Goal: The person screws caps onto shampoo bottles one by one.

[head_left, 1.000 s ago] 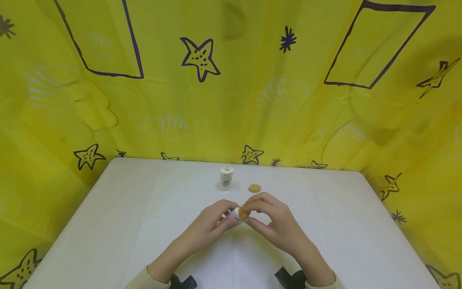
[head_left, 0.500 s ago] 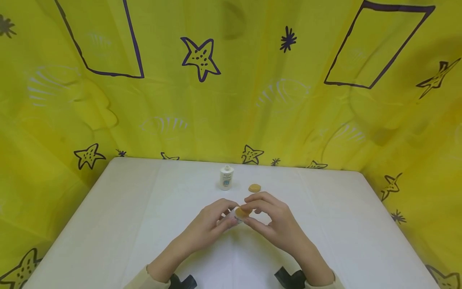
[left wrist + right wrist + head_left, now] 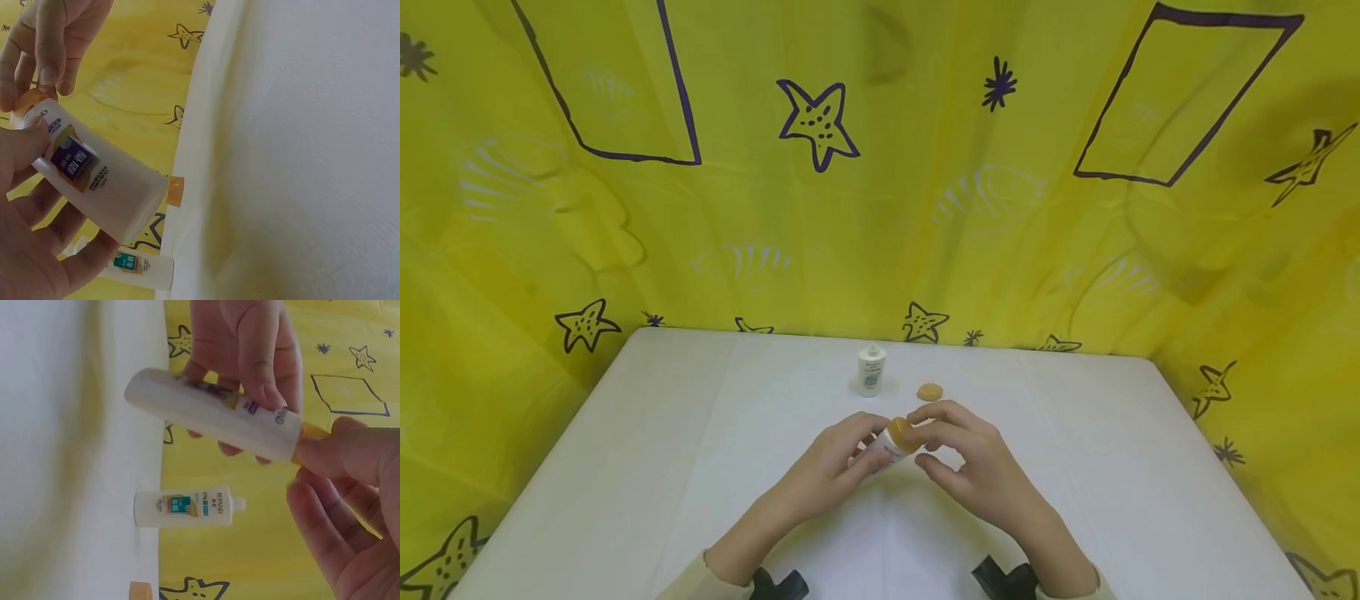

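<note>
My left hand [image 3: 838, 458] grips a tilted white bottle [image 3: 103, 178] with a purple label, its thumb on the front and its fingers behind. An orange cap [image 3: 901, 435] sits on the bottle's raised end. At that cap is my right hand [image 3: 973, 454], fingers loosely bent and a fingertip over the cap. In the head view its thumb stands apart from the cap. A second white bottle [image 3: 181, 506], with a green label and a bare neck, stands upright farther back. Beside it lies a loose orange cap [image 3: 930, 392].
A white-covered table [image 3: 700, 467] spreads beneath both hands. Behind it hangs a yellow curtain [image 3: 880, 208] with dark starfish drawings. Black wrist mounts [image 3: 1006, 577] show below the forearms.
My right thumb has come away from the cap and the right fingers have loosened. More of the cap shows now. The left hand keeps its grip. The standing bottle and loose cap stay put.
</note>
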`<action>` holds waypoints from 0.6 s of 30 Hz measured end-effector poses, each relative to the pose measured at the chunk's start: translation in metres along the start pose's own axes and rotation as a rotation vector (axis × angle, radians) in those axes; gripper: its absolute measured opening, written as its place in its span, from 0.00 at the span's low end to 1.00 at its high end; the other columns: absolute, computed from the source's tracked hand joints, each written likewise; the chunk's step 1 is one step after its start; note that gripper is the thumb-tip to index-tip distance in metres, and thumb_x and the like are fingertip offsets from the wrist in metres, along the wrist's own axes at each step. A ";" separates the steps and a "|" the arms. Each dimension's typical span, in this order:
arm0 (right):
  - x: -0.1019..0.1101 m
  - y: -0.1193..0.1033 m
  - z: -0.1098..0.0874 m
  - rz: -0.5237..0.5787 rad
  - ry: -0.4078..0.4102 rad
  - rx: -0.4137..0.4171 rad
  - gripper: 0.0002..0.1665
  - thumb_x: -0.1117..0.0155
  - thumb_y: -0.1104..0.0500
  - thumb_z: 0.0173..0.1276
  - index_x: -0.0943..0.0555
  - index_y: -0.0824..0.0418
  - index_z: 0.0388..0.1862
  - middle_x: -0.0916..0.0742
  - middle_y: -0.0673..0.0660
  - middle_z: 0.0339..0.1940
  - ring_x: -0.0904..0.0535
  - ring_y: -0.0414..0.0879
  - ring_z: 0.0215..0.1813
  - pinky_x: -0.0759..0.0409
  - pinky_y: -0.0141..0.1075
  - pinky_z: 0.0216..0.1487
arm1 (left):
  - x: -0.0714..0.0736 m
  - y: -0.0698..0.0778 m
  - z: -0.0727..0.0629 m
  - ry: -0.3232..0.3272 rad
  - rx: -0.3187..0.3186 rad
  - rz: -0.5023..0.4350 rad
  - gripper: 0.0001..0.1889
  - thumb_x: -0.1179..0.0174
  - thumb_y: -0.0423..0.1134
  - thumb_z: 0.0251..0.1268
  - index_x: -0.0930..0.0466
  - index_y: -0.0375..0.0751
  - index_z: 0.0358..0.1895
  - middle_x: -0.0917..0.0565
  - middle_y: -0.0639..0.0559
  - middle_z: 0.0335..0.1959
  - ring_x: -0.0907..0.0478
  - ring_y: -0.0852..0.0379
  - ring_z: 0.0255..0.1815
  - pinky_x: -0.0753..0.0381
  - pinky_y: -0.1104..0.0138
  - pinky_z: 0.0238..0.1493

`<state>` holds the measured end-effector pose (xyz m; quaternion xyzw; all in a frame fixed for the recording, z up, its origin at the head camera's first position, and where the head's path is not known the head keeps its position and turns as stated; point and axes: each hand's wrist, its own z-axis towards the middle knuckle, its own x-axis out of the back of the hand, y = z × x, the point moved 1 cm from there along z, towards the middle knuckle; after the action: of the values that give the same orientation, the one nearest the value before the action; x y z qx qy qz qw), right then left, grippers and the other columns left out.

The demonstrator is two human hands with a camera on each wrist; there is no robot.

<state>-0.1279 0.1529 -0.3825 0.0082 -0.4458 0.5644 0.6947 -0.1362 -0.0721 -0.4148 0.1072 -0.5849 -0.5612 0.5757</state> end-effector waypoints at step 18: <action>-0.001 0.005 -0.001 0.077 -0.088 0.076 0.21 0.28 0.65 0.61 0.16 0.55 0.54 0.13 0.56 0.56 0.18 0.48 0.59 0.23 0.28 0.59 | 0.003 -0.009 -0.001 -0.230 0.025 -0.198 0.13 0.50 0.45 0.79 0.26 0.49 0.59 0.18 0.56 0.50 0.21 0.58 0.49 0.17 0.67 0.47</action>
<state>-0.1308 0.1541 -0.3862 0.0421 -0.4539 0.6064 0.6515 -0.1410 -0.0786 -0.4206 0.1068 -0.6404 -0.6165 0.4454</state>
